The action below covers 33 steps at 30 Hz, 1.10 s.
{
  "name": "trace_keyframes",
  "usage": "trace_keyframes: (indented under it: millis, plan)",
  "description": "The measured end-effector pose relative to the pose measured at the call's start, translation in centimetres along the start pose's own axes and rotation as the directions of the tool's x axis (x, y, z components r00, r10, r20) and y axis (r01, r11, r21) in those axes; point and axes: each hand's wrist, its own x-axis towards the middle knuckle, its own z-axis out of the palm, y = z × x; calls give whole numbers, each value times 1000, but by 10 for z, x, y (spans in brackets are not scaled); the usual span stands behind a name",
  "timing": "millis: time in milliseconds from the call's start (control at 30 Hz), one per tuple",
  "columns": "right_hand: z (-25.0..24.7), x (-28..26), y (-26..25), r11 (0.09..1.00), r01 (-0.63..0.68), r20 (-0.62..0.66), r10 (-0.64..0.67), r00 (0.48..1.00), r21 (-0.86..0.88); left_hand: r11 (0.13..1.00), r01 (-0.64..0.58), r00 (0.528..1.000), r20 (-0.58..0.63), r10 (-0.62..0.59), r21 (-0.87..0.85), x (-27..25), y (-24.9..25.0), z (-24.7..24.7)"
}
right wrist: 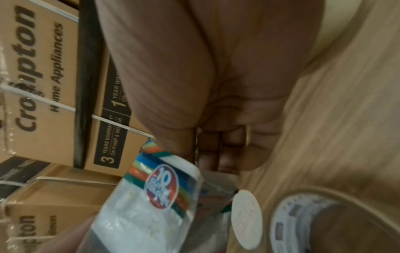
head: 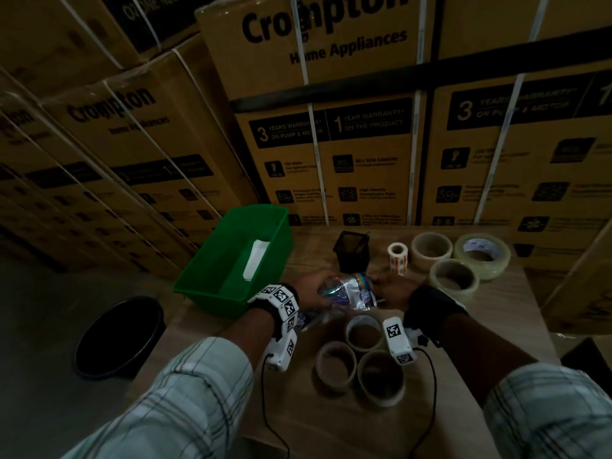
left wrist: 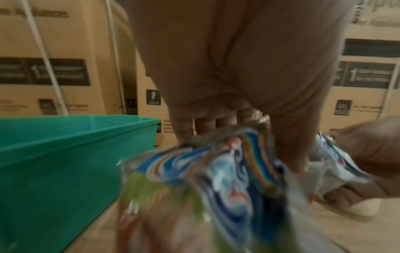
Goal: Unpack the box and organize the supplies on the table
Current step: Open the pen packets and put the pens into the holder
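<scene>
wooden table (head: 414, 435), green bin (head: 212, 279), tape rolls (head: 381, 376)

Green bin (head: 212, 279), rainbow-striped clear packet (head: 351, 289), black mesh cup (head: 351, 253), tan cartons (head: 331, 154) with black print, plaid sleeves (head: 185, 402), pale wood-grain surface (head: 331, 425)

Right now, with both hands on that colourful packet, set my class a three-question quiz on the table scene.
1. True or false: the green bin holds one white item.
2. Which hands hold the plastic packet? A left hand only; B right hand only; C both.
3. Fill in: the black mesh cup stands ___ the packet, toward the cartons.

Key: 1 true; 2 C; 3 behind.
</scene>
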Motion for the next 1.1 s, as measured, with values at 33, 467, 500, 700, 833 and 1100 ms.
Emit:
trace_keyframes:
  millis: [33,467,500,700,833,1100]
  plan:
    - [-2,1,-1,999,-34,-30,33,999,-23,1000,1,1000,-20,-2,-24,0,0,1]
    - [19,7,-3,955,172,-74,-195,978,-243,992,-100,995,18,99,76,13,-4,-7]
    - [20,9,-2,957,180,-84,-203,976,-229,988,-104,994,29,102,110,16,-5,-10]
    - [34,15,-16,973,229,-189,-217,958,42,937,-185,983,60,175,297,34,-17,-31]
    - [38,22,-35,972,234,-247,-220,944,27,875,-164,983,5,182,456,50,-19,-42]
    - [45,34,-31,987,94,-425,-141,894,-131,723,-288,943,54,329,628,74,-14,-50]
